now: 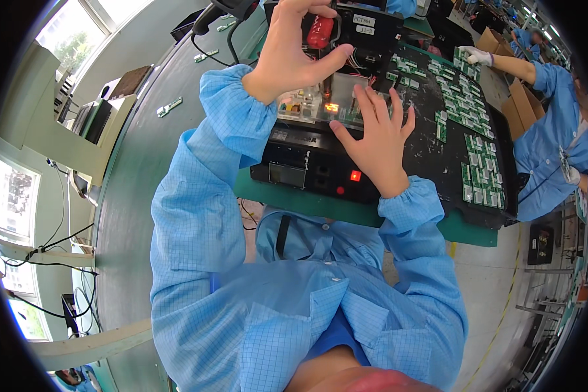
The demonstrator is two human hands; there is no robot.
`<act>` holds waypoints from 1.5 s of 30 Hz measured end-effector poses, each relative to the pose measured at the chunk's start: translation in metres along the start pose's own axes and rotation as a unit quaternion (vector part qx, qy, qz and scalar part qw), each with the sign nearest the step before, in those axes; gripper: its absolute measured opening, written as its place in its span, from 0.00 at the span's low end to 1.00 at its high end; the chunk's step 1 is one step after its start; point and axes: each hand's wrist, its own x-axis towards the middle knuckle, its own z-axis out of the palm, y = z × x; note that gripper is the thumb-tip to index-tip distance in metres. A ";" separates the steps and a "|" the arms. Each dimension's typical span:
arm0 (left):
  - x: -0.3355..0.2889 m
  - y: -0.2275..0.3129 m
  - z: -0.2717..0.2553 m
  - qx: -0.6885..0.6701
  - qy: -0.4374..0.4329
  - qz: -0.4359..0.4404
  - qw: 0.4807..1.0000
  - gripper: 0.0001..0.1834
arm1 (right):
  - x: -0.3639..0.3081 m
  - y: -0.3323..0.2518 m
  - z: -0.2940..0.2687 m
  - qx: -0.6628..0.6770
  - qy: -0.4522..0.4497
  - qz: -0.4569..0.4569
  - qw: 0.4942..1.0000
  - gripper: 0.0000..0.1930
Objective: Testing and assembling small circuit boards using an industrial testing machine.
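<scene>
My left hand (293,55) is raised at a black test fixture (235,171), its fingers curved and its thumb stretched apart from them. Between the thumb and fingers shows a red clamp handle (319,32); whether the fingertips touch it I cannot tell. My right hand (377,138) is spread open over the right part of the fixture's clear cover (300,116), fingers pointing away from me. Under that cover lie circuit parts and a small lit orange display (331,107). On the fixture's front face a square red light (355,176) glows.
Rows of small green circuit boards (480,170) lie on the black tray (431,166) at right. A co-worker (555,144) sits beyond it, a gloved hand on more boards. Single boards (170,107) and a black cabled device (232,13) are on the green bench (137,196).
</scene>
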 end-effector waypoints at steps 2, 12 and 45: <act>0.001 0.000 0.002 -0.002 0.004 -0.003 1.000 0.39 | 0.000 -0.002 0.003 -0.008 -0.001 0.006 1.000 0.35; 0.003 -0.015 0.007 -0.052 0.049 0.108 0.992 0.39 | 0.003 -0.002 0.002 -0.015 -0.002 0.007 1.000 0.33; -0.019 0.000 -0.006 0.017 0.119 0.067 0.990 0.40 | 0.001 0.004 0.003 -0.048 -0.011 -0.016 0.999 0.40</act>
